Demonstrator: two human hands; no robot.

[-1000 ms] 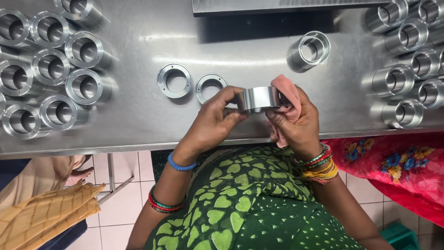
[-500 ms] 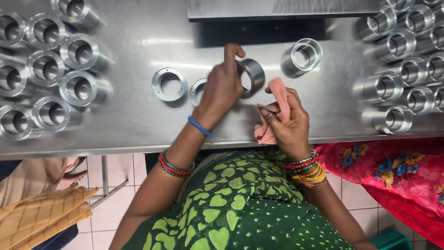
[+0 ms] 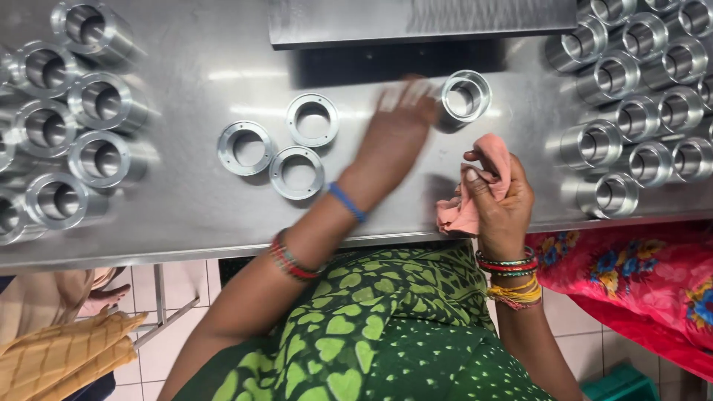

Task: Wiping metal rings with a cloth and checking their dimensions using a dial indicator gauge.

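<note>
Your left hand [image 3: 397, 126], blurred so I cannot tell its grip, sits just left of the upright shiny steel ring [image 3: 466, 96], while your right hand [image 3: 499, 194], farther off, clutches a crumpled pink cloth [image 3: 475, 191].

The person wears a dark green garment [image 3: 386, 327] printed with light green hearts on the upper part and fine pale dots lower down. The left hand [image 3: 397, 126] shows blurred; its wrist carries a thin blue band [image 3: 347, 202], and further up the forearm sits a stack of red and green bangles [image 3: 288, 260]. The right hand [image 3: 496, 200] has bare nails; its wrist carries red and green bangles [image 3: 506, 264] and, below them, yellow and orange ones [image 3: 514, 293].
</note>
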